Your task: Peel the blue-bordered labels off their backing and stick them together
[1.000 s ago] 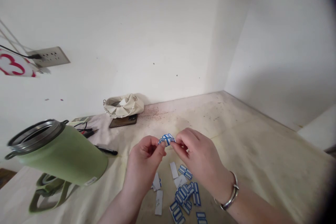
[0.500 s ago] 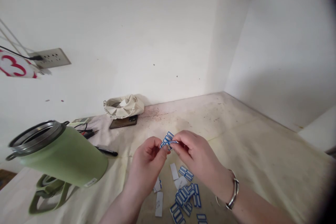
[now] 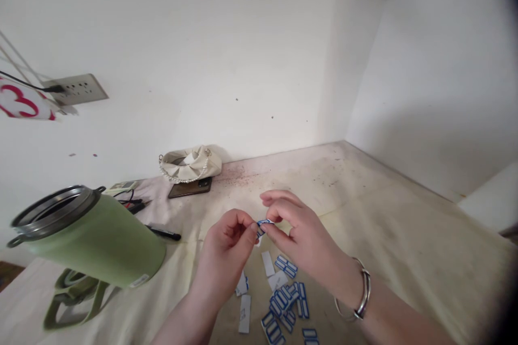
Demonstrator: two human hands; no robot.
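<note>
Between my two hands is a small blue-and-white label sticker (image 3: 265, 222), partly covered by fingers. My left hand (image 3: 231, 242) pinches its left end between thumb and forefinger. On the other end, the thumb and forefinger of my right hand (image 3: 292, 224) close in a pinch, its other fingers lifted. Below the hands lies a loose pile of similar blue-bordered labels (image 3: 285, 299) on the cloth. Plain white strips (image 3: 244, 314) lie beside them, some with faint printing. A silver bangle (image 3: 364, 291) circles my right wrist.
A large green tumbler (image 3: 101, 242) stands at the left with its strap (image 3: 75, 307) beside it. A black pen (image 3: 164, 233), a phone (image 3: 190, 188) and a white pearl-handled bag (image 3: 192, 164) lie behind. A wall socket (image 3: 81, 90) holds a plug. Walls meet the cloth-covered table (image 3: 384, 226).
The blue-and-white piece held up between my hands shows less, now curved between the fingertips. My right hand's outer fingers have lifted and spread. The pile below looks the same.
</note>
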